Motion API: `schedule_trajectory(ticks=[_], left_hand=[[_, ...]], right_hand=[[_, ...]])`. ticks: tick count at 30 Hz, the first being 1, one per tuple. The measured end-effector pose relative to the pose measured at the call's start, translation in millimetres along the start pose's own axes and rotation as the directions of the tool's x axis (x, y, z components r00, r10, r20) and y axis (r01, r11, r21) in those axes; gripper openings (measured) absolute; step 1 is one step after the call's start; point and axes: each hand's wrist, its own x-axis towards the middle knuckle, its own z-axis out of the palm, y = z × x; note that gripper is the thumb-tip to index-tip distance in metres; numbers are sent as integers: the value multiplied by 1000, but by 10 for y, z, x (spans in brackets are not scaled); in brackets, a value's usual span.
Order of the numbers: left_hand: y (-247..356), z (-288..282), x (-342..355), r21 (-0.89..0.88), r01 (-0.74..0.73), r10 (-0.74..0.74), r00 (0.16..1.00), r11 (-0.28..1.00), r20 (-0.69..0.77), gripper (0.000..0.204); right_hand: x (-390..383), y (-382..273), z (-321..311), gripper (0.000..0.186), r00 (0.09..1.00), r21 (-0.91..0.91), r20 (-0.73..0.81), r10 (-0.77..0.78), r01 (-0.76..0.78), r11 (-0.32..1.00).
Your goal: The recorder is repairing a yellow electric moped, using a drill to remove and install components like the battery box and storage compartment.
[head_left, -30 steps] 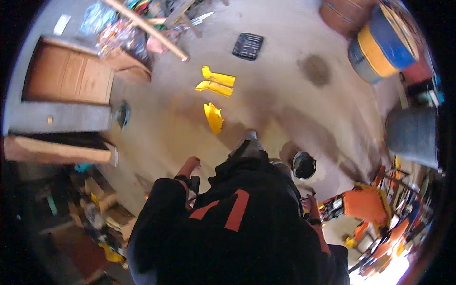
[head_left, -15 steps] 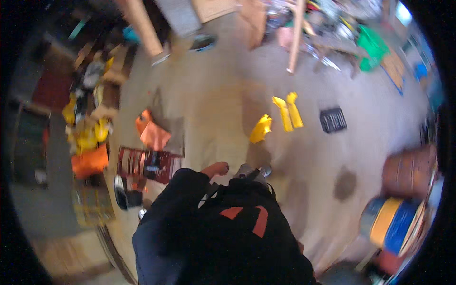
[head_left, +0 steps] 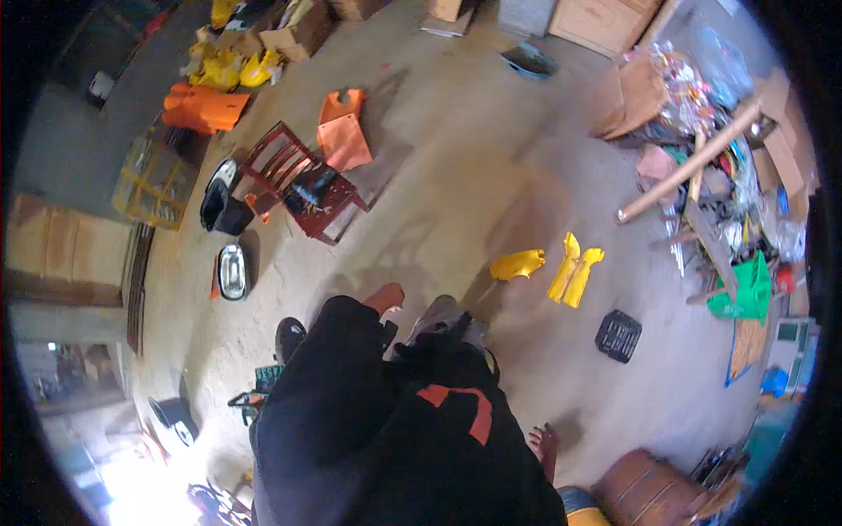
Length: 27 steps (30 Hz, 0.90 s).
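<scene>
Place: cluttered workshop or storeroom
Floor point(head_left: 447, 206): bare, stained
Scrap heap point(head_left: 715, 180): plastic bag point(head_left: 724, 66), wooden pole point(head_left: 688, 164)
Barrel point(head_left: 645, 486): rusty brown

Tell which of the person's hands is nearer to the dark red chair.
Left: the left hand is below and right of the chair in view; the right hand is farther down-right.

I see a bluish basin point(head_left: 529, 61) on the far side, a cardboard box point(head_left: 296, 33) and an orange sheet point(head_left: 206, 107) at far left, a yellow-framed crate point(head_left: 151, 186) on the left, and a pole point(head_left: 675, 173) and a plastic bag point(head_left: 724, 72) on the right.
</scene>
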Motion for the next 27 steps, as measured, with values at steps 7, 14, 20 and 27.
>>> schedule_trajectory(ticks=[7,14,20,27], left_hand=[[208,379,-1308,-360,96,-169,970,928,-175,25],[-613,1600,-3140,-10,272,-256,892,962,-372,23],[-386,1398,-4623,-342,932,-992,129,117,14,55],[-698,2079,-5172,-653,696,-923,-384,-299,12,41]], right_hand=[[517,96,187,42,988,-420,154,14,53,906],[1196,610,307,32,745,-613,603,283,661,-433],[1195,4,1665,24,232,-24,938,257,783,-622],[873,-770,3316,19,783,-738,598,169,621,-265]])
